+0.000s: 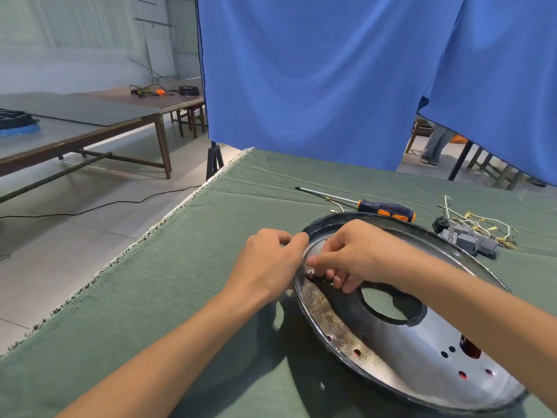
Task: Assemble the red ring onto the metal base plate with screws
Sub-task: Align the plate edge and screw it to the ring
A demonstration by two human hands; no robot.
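Two hands are curled at the metal base plate's far-left rim: the left hand pinches its edge, the right hand fingers a screw. Red shows through holes near the right forearm.

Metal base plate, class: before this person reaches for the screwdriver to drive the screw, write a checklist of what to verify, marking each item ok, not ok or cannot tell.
1. Screw sits on the metal base plate near its left rim: ok.
2. Screw stands straight in its hole: cannot tell, too small.
3. Left hand steadies the rim: ok.
4. Right hand free to take a tool: not ok, fingers curled by the screw.
5. Screwdriver lies on the cloth beyond the plate, unobstructed: ok.
6. Red ring under the plate lined up: cannot tell, red shows only through holes.
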